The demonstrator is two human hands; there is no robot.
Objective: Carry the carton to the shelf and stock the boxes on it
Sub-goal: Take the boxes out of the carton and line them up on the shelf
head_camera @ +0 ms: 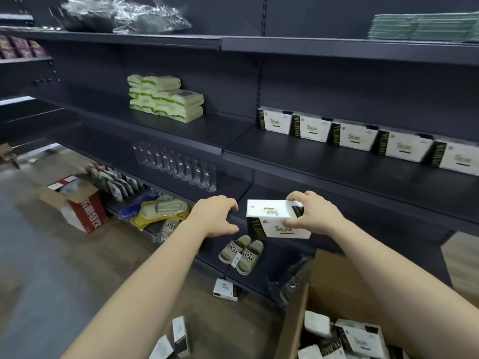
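My right hand grips a white and black box by its right end, in the air in front of the dark shelf. My left hand hovers just left of the box with curled fingers, holding nothing and not touching it. Several matching boxes stand in a row at the back of the middle shelf on the right. The open brown carton sits at the lower right with more of the same boxes inside.
Green-white packs are stacked on the same shelf to the left. Clear glasses line the shelf below. Slippers lie on the bottom shelf. Loose boxes and a red-white carton rest on the floor.
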